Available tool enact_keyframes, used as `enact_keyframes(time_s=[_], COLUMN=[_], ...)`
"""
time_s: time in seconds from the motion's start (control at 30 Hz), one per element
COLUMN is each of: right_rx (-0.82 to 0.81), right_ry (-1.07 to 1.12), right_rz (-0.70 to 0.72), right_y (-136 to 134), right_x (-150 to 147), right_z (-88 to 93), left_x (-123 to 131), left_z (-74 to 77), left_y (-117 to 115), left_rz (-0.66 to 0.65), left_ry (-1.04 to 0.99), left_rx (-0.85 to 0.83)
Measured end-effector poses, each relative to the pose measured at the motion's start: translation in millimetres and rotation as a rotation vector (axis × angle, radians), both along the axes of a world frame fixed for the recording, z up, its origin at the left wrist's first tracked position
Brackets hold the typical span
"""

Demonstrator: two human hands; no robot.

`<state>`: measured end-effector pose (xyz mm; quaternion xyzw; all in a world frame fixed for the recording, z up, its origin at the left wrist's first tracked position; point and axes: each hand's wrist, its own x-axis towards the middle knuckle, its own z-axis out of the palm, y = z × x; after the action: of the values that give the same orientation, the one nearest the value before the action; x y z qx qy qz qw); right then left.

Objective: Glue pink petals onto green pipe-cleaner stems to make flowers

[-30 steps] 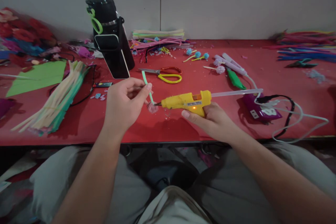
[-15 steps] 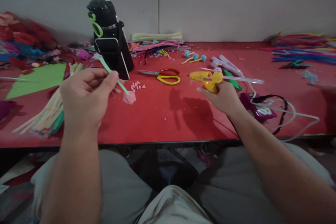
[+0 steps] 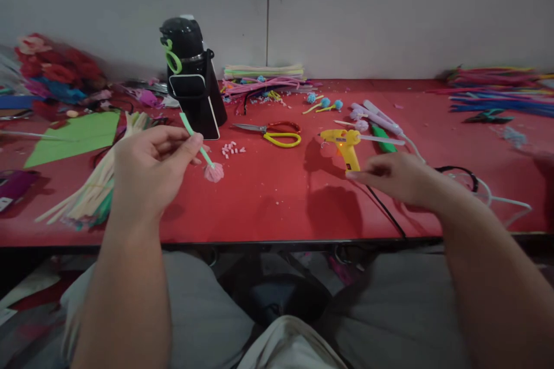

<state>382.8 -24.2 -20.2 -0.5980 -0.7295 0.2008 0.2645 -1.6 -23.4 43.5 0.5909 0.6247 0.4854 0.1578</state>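
Observation:
Between the thumb and fingers of my left hand (image 3: pixel 149 170) is a green pipe-cleaner stem with a pink fuzzy flower (image 3: pixel 213 172) at its lower end, tilted over the table. My right hand (image 3: pixel 393 180) pinches the bottom of the handle of a yellow glue gun (image 3: pixel 346 144). The gun's nozzle points left, a clear glue stick sticks out of its back, and a small orange light glows on it. Small pink bits (image 3: pixel 232 150) lie near the flower. Scissors (image 3: pixel 277 134) with red and yellow handles rest between my hands.
A black bottle (image 3: pixel 186 40) with a phone (image 3: pixel 197 106) leaning on it stands behind my left hand. Pipe cleaners (image 3: pixel 93 181) lie at left beside a green sheet (image 3: pixel 71 138). Further back are small blue pompom flowers (image 3: pixel 324 103), a lilac tool (image 3: pixel 381 118) and pliers (image 3: pixel 489 116).
My right hand has slid back and right from the glue gun's grip to the handle's bottom end. The gun sits slightly lower. My left hand still holds the flower.

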Motion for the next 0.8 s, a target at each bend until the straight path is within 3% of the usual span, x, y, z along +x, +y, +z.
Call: enact_keyframes(time_s=[0.1,0.2,0.3,0.4,0.57,0.8], right_rx=[-0.102,-0.079,0.006,0.010,-0.008,-0.073], right_ry=[0.054,0.110,0.026,-0.001,-0.057,-0.087], right_rz=[0.297,0.425,0.357,0.321,0.258,0.238], right_y=[10.7,44.2,84.7,112.8,122.3,120.4], right_x=[-53.4,-126.8,-191.8,-234.2,-264.1,-274.2], right_z=[0.4,-6.7,-15.1,-21.0,-23.5,-24.1], left_x=[-1.5,-2.0,-2.8,-4.7,-8.3,-9.9], left_z=[-0.3,-1.0,-3.8,-9.2,-14.0,-10.5], left_y=[1.3,0.4,0.3,1.2,-0.8,-3.9], left_rz=[-0.025,-0.050,-0.078,-0.098,-0.138,-0.120], left_ry=[0.020,0.007,-0.014,0.004,0.036,0.034], left_rx=[-0.007,-0.019,-0.041,-0.041,-0.012,0.009])
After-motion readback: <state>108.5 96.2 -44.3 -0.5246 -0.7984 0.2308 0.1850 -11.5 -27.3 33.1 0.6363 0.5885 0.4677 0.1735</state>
